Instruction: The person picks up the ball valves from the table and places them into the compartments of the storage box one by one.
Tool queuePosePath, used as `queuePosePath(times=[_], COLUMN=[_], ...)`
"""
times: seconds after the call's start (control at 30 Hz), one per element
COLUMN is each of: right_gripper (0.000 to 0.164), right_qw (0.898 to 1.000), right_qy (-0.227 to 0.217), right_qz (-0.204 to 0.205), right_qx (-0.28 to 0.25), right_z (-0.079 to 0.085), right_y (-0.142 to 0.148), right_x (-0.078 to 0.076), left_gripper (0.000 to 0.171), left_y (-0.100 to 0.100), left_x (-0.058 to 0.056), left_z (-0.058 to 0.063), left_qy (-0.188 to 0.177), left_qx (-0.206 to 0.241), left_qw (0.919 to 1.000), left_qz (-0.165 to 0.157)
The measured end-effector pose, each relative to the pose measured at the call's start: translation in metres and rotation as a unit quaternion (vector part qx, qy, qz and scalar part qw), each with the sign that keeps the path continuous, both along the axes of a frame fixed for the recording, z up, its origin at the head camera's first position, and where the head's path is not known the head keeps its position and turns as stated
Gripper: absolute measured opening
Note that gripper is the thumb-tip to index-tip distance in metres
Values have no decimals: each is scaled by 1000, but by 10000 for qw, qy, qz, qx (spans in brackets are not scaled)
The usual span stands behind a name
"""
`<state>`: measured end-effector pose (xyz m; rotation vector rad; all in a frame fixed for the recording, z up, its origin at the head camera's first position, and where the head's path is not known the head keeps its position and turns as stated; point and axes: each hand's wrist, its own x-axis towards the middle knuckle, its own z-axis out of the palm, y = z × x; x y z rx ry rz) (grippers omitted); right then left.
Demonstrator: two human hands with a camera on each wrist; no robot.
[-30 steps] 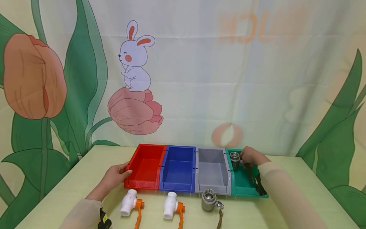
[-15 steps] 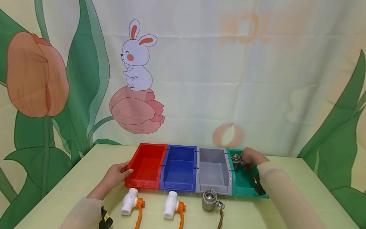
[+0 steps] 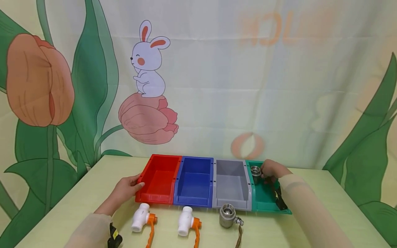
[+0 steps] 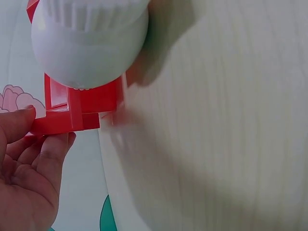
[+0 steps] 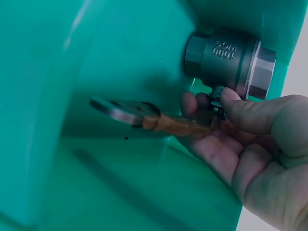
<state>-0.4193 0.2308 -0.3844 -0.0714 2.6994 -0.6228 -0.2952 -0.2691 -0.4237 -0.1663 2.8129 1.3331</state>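
My left hand grips the near left rim of the red bin, thumb on top and fingers beneath, as the left wrist view confirms. My right hand is inside the green bin at the row's right end. In the right wrist view, its thumb and fingers pinch a metal ball valve at the stem; the brown-wrapped lever juts out past the fingers. Whether the valve bears on the bin's floor I cannot tell.
Blue and grey bins stand between the red and green ones. In front lie two white plastic valves with orange handles, plus another metal ball valve. A printed curtain hangs behind the table.
The metal ball valve in my right hand sits slightly lower in the green bin than a second ago. My left hand keeps its hold on the red bin.
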Motion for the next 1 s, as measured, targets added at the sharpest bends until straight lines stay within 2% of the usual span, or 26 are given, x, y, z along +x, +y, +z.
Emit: queuePosePath(times=[0.2, 0.4, 0.83, 1.0], right_gripper=[16, 15, 24, 27], right_qw=[9998, 9996, 9986, 9979], right_qy=[-152, -267, -503, -642], right_qz=[-29, -34, -125, -18], right_qx=[-90, 81, 71, 76], right_z=[-1, 3, 6, 8], right_y=[1, -1, -4, -5], right_x=[0, 0, 2, 3], left_gripper=[59, 57, 57, 57], left_y=[1, 1, 2, 2], left_x=[0, 1, 0, 0], left_z=[0, 3, 5, 5], left_qy=[7, 47, 24, 23], left_qx=[-10, -35, -55, -66], left_qw=[10000, 10000, 10000, 10000], left_qz=[-16, -63, -63, -47])
